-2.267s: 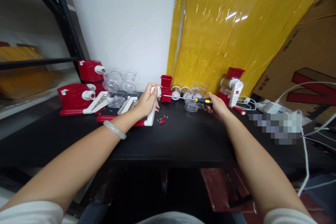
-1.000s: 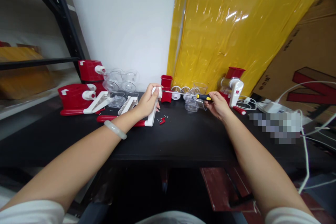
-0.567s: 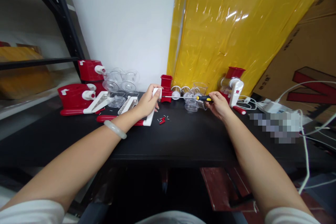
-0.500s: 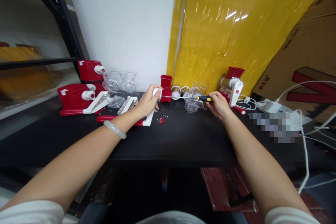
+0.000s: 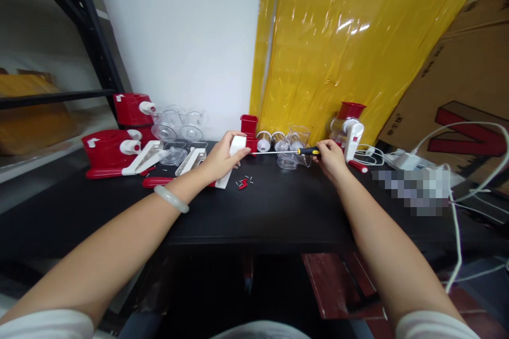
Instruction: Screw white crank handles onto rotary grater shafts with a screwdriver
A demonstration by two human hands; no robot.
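Observation:
My left hand (image 5: 225, 158) is closed around a white plastic handle (image 5: 239, 143) with a red grip, holding it tilted above the table. In my right hand (image 5: 330, 158) is a screwdriver (image 5: 309, 151) with a black and yellow handle. Its long shaft points left, and the tip lies by my left fingertips; whether it touches a screw there is hidden. Below my left hand lie a small red plastic piece (image 5: 243, 184) and several small screws. Another white handle (image 5: 191, 160) rests on the table beside my left wrist.
Red housings (image 5: 107, 149) and clear plastic parts (image 5: 173, 153) stand at the left. A red feed chute (image 5: 249, 125), metal drum graters (image 5: 264, 141) and clear cups (image 5: 287, 160) sit at the back. An assembled grater (image 5: 352, 132) and white cables (image 5: 457, 233) are at the right.
The white handle has turned in my left hand, showing more of its broad end. The screwdriver tip has dropped slightly, and its shaft is more level. The view has shifted a little.

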